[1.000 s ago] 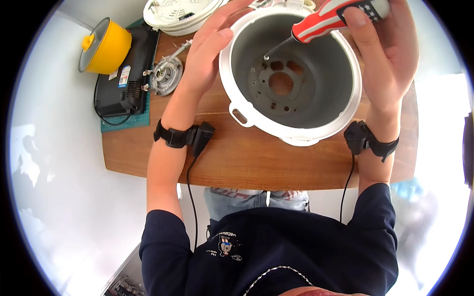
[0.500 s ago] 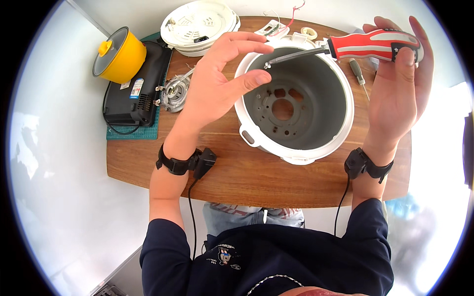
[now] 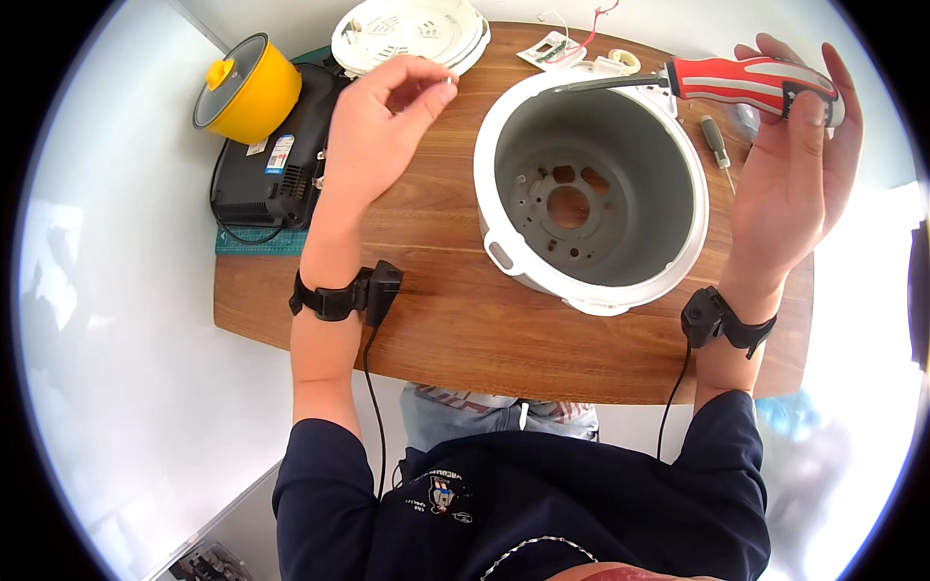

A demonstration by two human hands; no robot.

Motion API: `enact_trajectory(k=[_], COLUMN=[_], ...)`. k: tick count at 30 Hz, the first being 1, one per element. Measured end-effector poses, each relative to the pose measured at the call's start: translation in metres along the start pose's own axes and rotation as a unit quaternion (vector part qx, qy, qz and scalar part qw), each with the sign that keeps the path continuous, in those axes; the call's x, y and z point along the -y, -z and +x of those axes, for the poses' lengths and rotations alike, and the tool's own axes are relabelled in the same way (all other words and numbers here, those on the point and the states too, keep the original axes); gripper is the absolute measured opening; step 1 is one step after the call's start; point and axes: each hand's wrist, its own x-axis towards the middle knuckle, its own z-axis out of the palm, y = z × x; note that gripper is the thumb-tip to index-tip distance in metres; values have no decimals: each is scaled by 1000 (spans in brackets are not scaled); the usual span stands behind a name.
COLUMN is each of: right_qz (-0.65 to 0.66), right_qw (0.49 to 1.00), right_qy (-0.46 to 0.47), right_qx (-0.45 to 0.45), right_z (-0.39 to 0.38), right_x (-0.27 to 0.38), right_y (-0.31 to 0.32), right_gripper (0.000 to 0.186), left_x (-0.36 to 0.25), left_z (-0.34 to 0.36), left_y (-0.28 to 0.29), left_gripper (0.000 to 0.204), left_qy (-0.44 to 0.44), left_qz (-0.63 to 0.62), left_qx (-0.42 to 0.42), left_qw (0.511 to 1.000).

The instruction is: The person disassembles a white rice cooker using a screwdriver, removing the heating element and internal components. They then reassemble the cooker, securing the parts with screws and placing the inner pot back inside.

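Note:
My left hand (image 3: pixel 370 136) is closed in a pinch on a small silvery screw (image 3: pixel 451 80), which barely shows at the fingertips. It is raised left of the cooker housing. My right hand (image 3: pixel 787 198) grips a screwdriver (image 3: pixel 731 79) with a red and grey handle. The screwdriver's shaft points left, and its tip is above the far rim of the white round cooker housing (image 3: pixel 489 184). Inside, the housing is grey, with a large round hole and several smaller holes in its bottom.
A yellow pot (image 3: pixel 262 102) stands on a black appliance (image 3: pixel 242 184) atop a green mat (image 3: pixel 262 242). White round plastic parts (image 3: pixel 417 29) lie at the back. A small circuit panel (image 3: pixel 552 50) with wires and a tape roll (image 3: pixel 625 61) are behind the housing; another screwdriver (image 3: pixel 714 136) lies right.
My left hand has moved left from the screwdriver's tip and closed, taking the screw off it. The screwdriver has lifted slightly in my right hand. The whole view has shifted a little.

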Motion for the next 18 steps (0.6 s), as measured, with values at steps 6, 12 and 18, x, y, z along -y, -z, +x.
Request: enact_trajectory(k=[6,12,18], right_qz=[-15,-35,-23], right_qw=[1000,998,997], right_qy=[3,4,-44], right_qx=[25,59,55], right_z=[-6,-5,-15], right_x=[-1,-4,5], right_y=[-13,-9,-38], right_gripper=[48,47,55], left_x=[46,65,66], left_z=[-36,-43,-45], left_y=[-23,-40,-44], left_gripper=[15,13,15], left_qy=[125,86,67], left_qz=[112,141,185], left_qx=[60,71,46], left_qw=[984,984,979])
